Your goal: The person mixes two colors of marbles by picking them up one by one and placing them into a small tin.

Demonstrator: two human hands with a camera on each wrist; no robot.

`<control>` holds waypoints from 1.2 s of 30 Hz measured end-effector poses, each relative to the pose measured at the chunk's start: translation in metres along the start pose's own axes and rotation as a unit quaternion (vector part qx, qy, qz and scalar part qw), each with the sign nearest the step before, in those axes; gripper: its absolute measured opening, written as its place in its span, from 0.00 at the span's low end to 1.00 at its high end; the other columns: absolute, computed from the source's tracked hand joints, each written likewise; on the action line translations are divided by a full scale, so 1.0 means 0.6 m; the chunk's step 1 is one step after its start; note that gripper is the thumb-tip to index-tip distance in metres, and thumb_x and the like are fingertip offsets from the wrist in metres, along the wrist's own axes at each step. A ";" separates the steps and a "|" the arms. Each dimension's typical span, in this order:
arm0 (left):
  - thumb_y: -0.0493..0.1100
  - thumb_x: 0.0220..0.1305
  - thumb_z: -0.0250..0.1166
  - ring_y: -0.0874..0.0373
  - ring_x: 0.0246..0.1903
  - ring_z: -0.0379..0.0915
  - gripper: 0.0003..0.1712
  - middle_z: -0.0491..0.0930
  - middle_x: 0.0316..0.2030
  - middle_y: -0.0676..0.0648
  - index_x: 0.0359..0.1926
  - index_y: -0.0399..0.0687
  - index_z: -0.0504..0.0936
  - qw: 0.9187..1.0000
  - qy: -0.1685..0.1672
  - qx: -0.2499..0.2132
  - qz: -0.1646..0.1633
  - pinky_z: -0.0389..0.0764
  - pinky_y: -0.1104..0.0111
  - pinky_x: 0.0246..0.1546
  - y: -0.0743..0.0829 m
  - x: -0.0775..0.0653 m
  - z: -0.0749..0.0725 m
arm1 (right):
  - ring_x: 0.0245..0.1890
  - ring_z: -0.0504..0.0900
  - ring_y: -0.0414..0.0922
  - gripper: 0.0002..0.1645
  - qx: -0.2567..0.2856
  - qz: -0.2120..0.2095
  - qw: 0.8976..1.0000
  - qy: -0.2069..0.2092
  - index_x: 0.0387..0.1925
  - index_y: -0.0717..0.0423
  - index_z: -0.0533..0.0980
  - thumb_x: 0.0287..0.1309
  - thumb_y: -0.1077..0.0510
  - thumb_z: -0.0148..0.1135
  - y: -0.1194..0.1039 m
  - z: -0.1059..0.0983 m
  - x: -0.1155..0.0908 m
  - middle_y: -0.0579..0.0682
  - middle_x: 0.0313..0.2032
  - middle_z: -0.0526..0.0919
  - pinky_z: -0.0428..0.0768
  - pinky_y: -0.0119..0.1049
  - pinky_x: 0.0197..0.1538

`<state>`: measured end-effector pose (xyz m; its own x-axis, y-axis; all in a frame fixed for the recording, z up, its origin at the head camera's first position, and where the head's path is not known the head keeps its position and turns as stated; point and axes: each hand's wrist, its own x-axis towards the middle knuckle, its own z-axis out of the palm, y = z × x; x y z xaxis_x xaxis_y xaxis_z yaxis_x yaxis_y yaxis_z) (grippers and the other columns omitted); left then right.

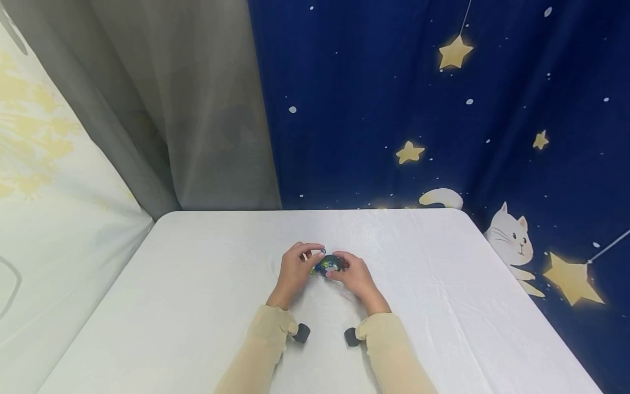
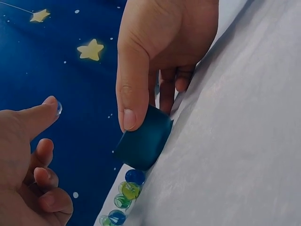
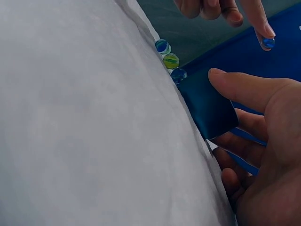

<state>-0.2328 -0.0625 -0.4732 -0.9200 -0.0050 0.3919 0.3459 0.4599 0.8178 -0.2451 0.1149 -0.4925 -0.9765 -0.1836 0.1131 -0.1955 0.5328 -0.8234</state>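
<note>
The left hand (image 1: 295, 268) has a pinching grip: thumb and fingertip press together on one small, clear bluish marble (image 3: 268, 43), raised off the table. The right hand (image 1: 355, 273) has its grip around a short, dark teal cup (image 2: 146, 141), thumb on the near side and fingers on the far side. The cup stands upright on the table, just in front of the person, with the pinched marble apart from it and higher than its rim. Glassy blue, green and white show at the top of the cup from above.

Just beside the cup, on the left hand's side, a cluster of loose marbles (image 2: 130, 190), blue, green and yellow-green, sits on the table.

Both forearms wear cream sleeves (image 1: 394, 339), with a small black block (image 1: 351, 337) at each cuff. The white table (image 1: 172, 306) has rounded far corners. Behind it hang a grey curtain (image 1: 216, 109) and a navy curtain (image 1: 354, 109) printed with yellow stars and a white cat (image 1: 512, 235). At the left is a white cloth (image 1: 59, 246) with a pale yellow pattern.
</note>
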 end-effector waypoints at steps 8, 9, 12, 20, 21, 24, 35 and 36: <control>0.45 0.59 0.71 0.59 0.26 0.63 0.13 0.72 0.27 0.55 0.47 0.54 0.86 1.000 -0.023 0.012 -0.014 0.67 0.70 0.28 -0.003 0.002 -0.005 | 0.52 0.79 0.56 0.33 -0.004 0.011 1.000 0.001 0.57 0.56 0.76 0.48 0.57 0.75 -0.003 0.001 0.003 0.57 0.54 0.80 0.75 0.51 0.54; 0.45 0.59 0.71 0.59 0.26 0.64 0.13 0.72 0.27 0.55 0.47 0.54 0.86 1.000 -0.022 0.012 -0.013 0.67 0.69 0.28 -0.003 0.003 -0.005 | 0.52 0.79 0.56 0.33 -0.004 0.010 1.000 0.001 0.57 0.56 0.76 0.48 0.58 0.75 -0.003 0.001 0.003 0.57 0.54 0.80 0.75 0.51 0.54; 0.44 0.59 0.71 0.59 0.26 0.64 0.13 0.72 0.26 0.55 0.46 0.53 0.87 1.000 -0.018 0.008 -0.011 0.67 0.70 0.28 -0.004 0.003 -0.007 | 0.51 0.79 0.56 0.32 -0.004 0.008 1.000 0.002 0.57 0.56 0.76 0.48 0.58 0.75 -0.002 0.001 0.003 0.57 0.53 0.80 0.75 0.51 0.54; 0.44 0.60 0.70 0.59 0.27 0.65 0.11 0.73 0.27 0.54 0.45 0.53 0.87 1.000 -0.016 0.003 -0.022 0.68 0.69 0.29 -0.007 0.004 -0.012 | 0.51 0.79 0.56 0.32 -0.007 0.011 1.000 0.003 0.57 0.55 0.76 0.48 0.57 0.76 -0.001 0.002 0.003 0.57 0.54 0.80 0.75 0.51 0.54; 0.44 0.60 0.70 0.59 0.27 0.65 0.11 0.73 0.27 0.54 0.45 0.53 0.87 1.000 -0.014 0.003 -0.023 0.69 0.69 0.29 -0.007 0.005 -0.013 | 0.51 0.79 0.56 0.32 -0.006 0.010 1.000 0.003 0.57 0.55 0.77 0.47 0.57 0.76 -0.001 0.002 0.003 0.57 0.54 0.80 0.75 0.52 0.54; 0.44 0.62 0.68 0.58 0.28 0.67 0.09 0.74 0.28 0.53 0.44 0.51 0.87 0.999 -0.014 0.002 -0.031 0.70 0.67 0.31 -0.008 0.004 -0.015 | 0.51 0.79 0.56 0.32 -0.006 0.006 1.000 0.005 0.57 0.55 0.77 0.47 0.57 0.76 0.000 0.002 0.003 0.57 0.54 0.80 0.75 0.51 0.54; 0.46 0.63 0.67 0.57 0.26 0.67 0.09 0.74 0.26 0.52 0.42 0.49 0.87 0.996 -0.040 0.022 -0.081 0.69 0.66 0.29 -0.013 0.002 -0.023 | 0.51 0.79 0.55 0.33 -0.004 0.007 1.000 0.006 0.57 0.54 0.77 0.47 0.57 0.76 0.002 0.005 0.000 0.56 0.54 0.80 0.74 0.51 0.54; 0.46 0.63 0.67 0.57 0.26 0.67 0.09 0.74 0.25 0.52 0.42 0.49 0.87 0.995 -0.044 0.029 -0.086 0.69 0.66 0.29 -0.014 0.002 -0.023 | 0.51 0.79 0.55 0.33 -0.005 0.005 1.000 0.006 0.57 0.54 0.77 0.47 0.57 0.76 0.003 0.006 0.000 0.56 0.54 0.80 0.74 0.51 0.54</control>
<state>-0.2343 -0.0787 -0.4738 -0.9782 -0.0115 0.2071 0.1726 0.5091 0.8432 -0.2451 0.1130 -0.4956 -0.9796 -0.1677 0.1109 -0.1857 0.5436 -0.8185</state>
